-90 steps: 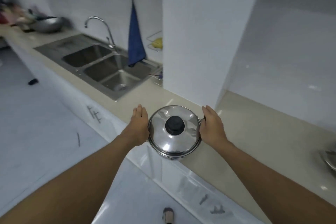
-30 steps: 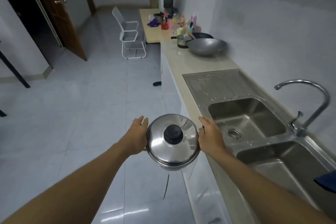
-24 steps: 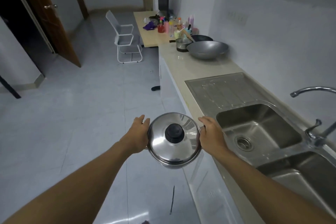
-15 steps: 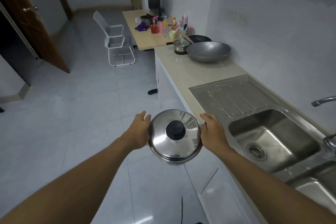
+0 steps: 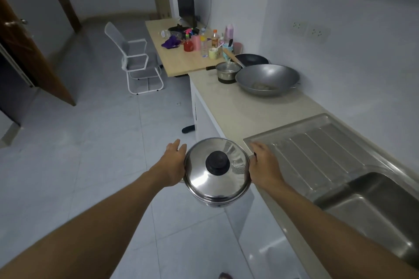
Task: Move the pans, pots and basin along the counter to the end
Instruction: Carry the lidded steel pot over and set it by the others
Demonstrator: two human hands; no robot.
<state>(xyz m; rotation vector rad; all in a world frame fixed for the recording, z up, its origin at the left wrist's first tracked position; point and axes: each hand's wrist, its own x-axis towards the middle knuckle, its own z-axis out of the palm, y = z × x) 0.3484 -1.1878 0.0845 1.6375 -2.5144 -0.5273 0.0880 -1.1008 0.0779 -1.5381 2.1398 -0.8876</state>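
Note:
A shiny steel pot (image 5: pixel 216 179) with a lid and black knob hangs in the air over the floor, just off the counter's front edge. My left hand (image 5: pixel 173 165) grips its left side and my right hand (image 5: pixel 263 166) grips its right handle. At the counter's far end sit a large grey wok (image 5: pixel 267 79), a small steel saucepan (image 5: pixel 227 72) and a dark frying pan (image 5: pixel 250 60) behind them.
The beige counter (image 5: pixel 238 108) runs ahead on my right, with a steel drainboard and sink (image 5: pixel 340 165) beside me. A wooden table (image 5: pixel 181 61) crowded with bottles and cups adjoins the counter's end. A white chair (image 5: pixel 136 63) and a brown door (image 5: pixel 25 47) stand left.
I have lifted the pot off the counter, turned left and carried it past the sink. The wok and pans at the far end have drawn closer.

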